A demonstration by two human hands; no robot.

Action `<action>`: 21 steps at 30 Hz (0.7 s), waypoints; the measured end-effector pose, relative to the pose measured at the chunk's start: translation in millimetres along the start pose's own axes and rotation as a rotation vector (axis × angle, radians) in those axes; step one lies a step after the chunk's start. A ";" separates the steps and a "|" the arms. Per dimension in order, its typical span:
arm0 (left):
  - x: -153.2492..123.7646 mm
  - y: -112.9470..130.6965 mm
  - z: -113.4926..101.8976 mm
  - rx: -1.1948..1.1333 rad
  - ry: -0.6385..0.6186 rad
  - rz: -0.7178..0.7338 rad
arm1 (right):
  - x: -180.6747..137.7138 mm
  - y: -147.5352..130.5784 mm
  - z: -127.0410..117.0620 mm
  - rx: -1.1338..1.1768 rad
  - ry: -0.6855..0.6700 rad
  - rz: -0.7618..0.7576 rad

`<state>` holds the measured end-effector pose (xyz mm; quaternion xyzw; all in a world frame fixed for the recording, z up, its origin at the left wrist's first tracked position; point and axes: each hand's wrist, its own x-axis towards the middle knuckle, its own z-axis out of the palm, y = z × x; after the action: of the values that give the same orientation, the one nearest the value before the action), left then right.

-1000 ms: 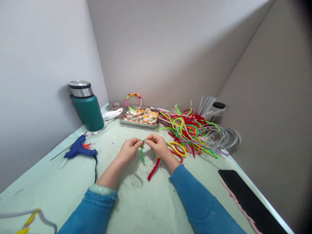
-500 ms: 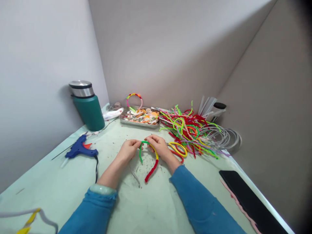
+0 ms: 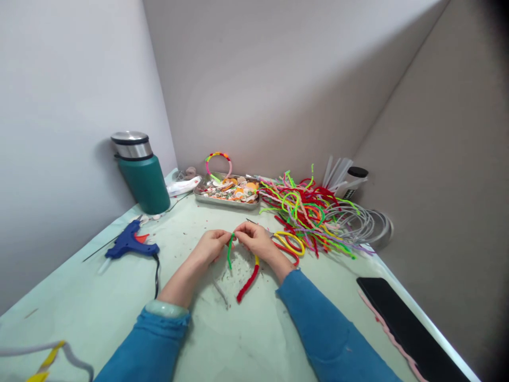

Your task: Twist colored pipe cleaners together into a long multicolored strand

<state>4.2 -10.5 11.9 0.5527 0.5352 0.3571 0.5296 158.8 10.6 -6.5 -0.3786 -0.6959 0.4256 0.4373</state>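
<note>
Both hands meet over the middle of the table, pinching a curved strip wrapped in green, yellow and red fuzzy pipe cleaner (image 3: pixel 248 284). My left hand (image 3: pixel 210 246) has its fingertips closed on the green part, whose loose green tail (image 3: pixel 229 254) hangs down between the hands. My right hand (image 3: pixel 256 240) pinches the same strip close beside the left fingertips and hides most of the yellow stretch. The red end curves down toward me below the right palm. Scissors with yellow and red handles (image 3: pixel 290 243) lie just right of my right hand. A thin grey strand (image 3: pixel 220 293) lies below my left hand.
On the left stand a green bottle (image 3: pixel 145 183) and a blue glue gun (image 3: pixel 131 241). A metal tray (image 3: pixel 226 201) of small pieces with a colourful ring (image 3: pixel 218 155) sits at the back. Right are tangled pipe cleaners (image 3: pixel 306 207), coiled grey tubing (image 3: pixel 369 228) and a black phone (image 3: pixel 405 323).
My right fingers have slid along the strip to the left, up against my left fingertips, covering more of the green and yellow. My left hand has barely moved.
</note>
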 end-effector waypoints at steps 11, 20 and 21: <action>-0.4 1.6 0.9 0.053 0.042 -0.021 | -0.2 -0.4 5.3 -0.133 0.024 -0.063; -1.2 4.9 1.8 -0.036 -0.062 0.028 | 2.4 6.6 0.3 0.010 0.018 -0.014; -1.9 6.0 1.5 -0.038 -0.072 0.037 | 2.5 6.5 -0.2 0.022 0.024 -0.003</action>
<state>6.6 -11.9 17.8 0.5650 0.4987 0.3567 0.5521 159.2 15.1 -11.7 -0.3777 -0.6865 0.4281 0.4503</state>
